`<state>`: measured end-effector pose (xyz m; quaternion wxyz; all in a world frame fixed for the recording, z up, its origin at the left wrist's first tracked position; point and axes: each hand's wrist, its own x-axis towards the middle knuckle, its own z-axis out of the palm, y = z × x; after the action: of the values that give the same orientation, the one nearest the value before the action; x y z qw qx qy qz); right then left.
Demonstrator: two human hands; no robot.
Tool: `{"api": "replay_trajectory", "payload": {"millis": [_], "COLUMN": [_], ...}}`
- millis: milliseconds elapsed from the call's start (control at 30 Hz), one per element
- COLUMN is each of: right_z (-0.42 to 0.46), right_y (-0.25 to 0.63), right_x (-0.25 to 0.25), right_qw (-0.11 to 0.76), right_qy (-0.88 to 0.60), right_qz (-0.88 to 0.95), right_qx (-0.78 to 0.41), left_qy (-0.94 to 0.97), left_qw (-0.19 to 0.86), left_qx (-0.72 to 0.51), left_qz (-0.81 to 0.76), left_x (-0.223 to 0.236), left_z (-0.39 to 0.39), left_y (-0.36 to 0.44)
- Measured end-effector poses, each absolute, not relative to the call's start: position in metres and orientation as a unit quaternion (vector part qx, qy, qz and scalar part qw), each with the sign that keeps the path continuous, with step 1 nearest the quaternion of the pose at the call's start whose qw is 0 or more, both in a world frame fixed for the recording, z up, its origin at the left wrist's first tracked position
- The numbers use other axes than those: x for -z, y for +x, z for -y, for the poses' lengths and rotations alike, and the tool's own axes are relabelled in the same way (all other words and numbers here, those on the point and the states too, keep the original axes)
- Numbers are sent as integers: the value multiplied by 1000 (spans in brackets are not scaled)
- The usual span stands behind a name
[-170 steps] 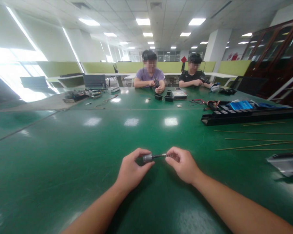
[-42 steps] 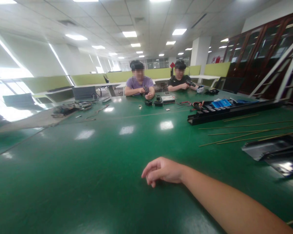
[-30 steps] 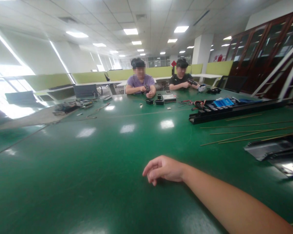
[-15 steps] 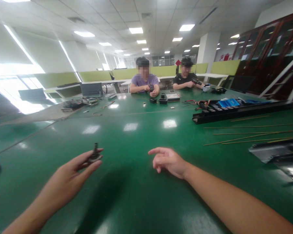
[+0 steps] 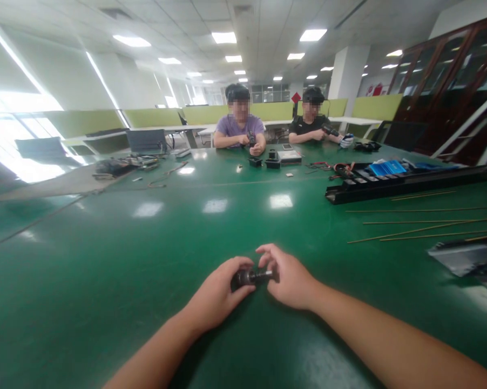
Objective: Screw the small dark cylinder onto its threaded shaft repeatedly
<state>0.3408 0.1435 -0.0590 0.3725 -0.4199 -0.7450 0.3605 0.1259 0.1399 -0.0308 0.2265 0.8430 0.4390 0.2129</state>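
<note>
- Fingers: left hand [image 5: 217, 294] pinches the small dark cylindrical part [image 5: 243, 278]; right hand [image 5: 290, 278] fingertips close on its thin shaft end.
- Position: part held just above the green table [image 5: 106, 254], between both hands.
- Axis: long axis runs 9 to 3 o'clock; body toward 9, shaft toward 3.

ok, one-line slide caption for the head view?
Left hand and right hand grip a small dark metal part over a green table; two people sit opposite.
</note>
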Motion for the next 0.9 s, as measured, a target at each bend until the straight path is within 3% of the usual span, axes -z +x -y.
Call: {"api": "replay_trajectory", "payload": {"millis": [333,900], "right_z": [-140,-135], "right_y": [342,343], "right_x": [58,42], "right_qw": [362,396], "right_qy": [-418,-409], "right_qz": [754,730], "right_qx": [-354,-378], "left_qy": [849,856], "left_qw": [257,203], "left_qx": [-234,-268], "left_qz": [-397,-394], "left_x": [27,32], "left_z": [-137,-134], "left_y": [128,126]}}
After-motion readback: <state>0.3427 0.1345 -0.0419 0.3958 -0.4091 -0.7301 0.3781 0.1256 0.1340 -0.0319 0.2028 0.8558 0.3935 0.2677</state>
